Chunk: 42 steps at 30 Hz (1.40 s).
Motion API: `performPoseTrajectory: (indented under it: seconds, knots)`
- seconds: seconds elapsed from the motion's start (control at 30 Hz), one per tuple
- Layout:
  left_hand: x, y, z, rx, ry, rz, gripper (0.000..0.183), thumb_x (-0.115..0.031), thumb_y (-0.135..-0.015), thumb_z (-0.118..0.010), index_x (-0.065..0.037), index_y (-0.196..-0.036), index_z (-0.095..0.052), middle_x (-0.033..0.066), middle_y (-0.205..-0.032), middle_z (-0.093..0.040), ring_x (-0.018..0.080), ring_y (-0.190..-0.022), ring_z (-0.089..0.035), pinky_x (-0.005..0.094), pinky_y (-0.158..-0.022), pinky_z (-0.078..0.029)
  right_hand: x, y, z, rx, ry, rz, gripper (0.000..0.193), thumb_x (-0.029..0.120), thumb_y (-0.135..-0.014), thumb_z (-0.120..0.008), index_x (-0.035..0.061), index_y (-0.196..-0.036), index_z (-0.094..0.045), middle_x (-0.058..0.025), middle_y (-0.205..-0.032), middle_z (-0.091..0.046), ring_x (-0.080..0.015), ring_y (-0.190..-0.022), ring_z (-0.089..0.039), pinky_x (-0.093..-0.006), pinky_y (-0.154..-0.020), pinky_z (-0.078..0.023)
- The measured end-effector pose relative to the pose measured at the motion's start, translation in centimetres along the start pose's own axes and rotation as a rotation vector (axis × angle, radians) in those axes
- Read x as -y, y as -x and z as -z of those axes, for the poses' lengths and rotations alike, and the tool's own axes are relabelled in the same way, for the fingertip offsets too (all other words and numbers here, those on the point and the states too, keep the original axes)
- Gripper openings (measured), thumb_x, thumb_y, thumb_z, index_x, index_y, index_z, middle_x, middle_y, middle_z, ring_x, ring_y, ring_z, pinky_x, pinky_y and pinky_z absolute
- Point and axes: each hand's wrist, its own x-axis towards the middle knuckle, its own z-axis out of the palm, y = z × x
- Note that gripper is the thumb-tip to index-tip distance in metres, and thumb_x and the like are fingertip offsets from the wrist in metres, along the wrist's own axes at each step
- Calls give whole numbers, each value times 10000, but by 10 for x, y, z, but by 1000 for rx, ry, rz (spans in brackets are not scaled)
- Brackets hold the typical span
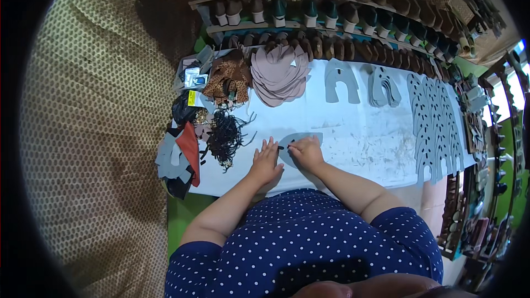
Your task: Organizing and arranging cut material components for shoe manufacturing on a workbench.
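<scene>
Head view: grey cut-out [286, 158], judged light, pliable, best taken at its two-o'clock corner; my left fingers [267, 147] lay spread; my right fingers [296, 148] bunched, hold unclear.

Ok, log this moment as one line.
left hand: spread on white tabletop, beside grey piece | right hand: over grey piece | small black strip: between hands

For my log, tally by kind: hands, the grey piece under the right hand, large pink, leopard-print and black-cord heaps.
Hands: 2 (left hand, right hand)
Grey piece: 1
Pink heap: 1
Leopard-print heap: 1
Black-cord heap: 1
Total: 6
</scene>
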Motion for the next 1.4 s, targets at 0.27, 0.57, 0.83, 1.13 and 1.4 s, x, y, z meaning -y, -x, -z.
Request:
performPoseTrajectory:
  seconds: [0.27, 0.57, 0.83, 1.13, 1.4]
  knots:
    - [17, 1, -15, 284, -313, -82, 905, -478, -932, -599, -94, -1613, -143, 141, -1693, -60, 353, -1560, -50, 569, -1224, -86, -21, 17, -9, -44, 304, 397, 209, 256, -853, -704, 244, -1052, -767, 85, -1082, -728, -144, -1135, -607, -664, -1163, -193]
    - [17, 7, -10, 296, -315, -92, 886, -483, -947, -568, -111, -1620, -127, 125, -1698, -35, 341, -1563, -32, 553, -1229, -65, -22, 28, -3, 44, 192, 369, 243, 243, -837, -716, 250, -1074, -769, 79, -1115, -732, -126, -1149, -604, -576, -1169, -246]
    - [17, 9, -9, 267, -301, -111, 872, -470, -953, -558, -95, -1617, -134, 134, -1696, -42, 342, -1563, -35, 542, -1232, -56, -24, 26, -5, 47, 183, 389, 237, 238, -840, -717, 248, -1070, -769, 78, -1132, -730, -120, -1177, -600, -558, -1177, -246]
    - [17, 9, -10, 248, -291, -115, 868, -465, -937, -567, -94, -1611, -166, 117, -1697, -71, 318, -1565, -52, 540, -1233, -64, -23, 27, -2, 73, 176, 386, 227, 233, -860, -697, 230, -1076, -765, 71, -1146, -723, -128, -1181, -600, -542, -1182, -253]
    - [18, 6, -12, 251, -278, -84, 913, -475, -926, -571, -66, -1613, -128, 153, -1693, -47, 325, -1565, -38, 531, -1236, -62, -20, 31, 6, 77, 71, 358, 352, 299, -855, -682, 153, -1173, -715, -50, -1130, -713, -209, -1190, -603, -547, -1155, -304]
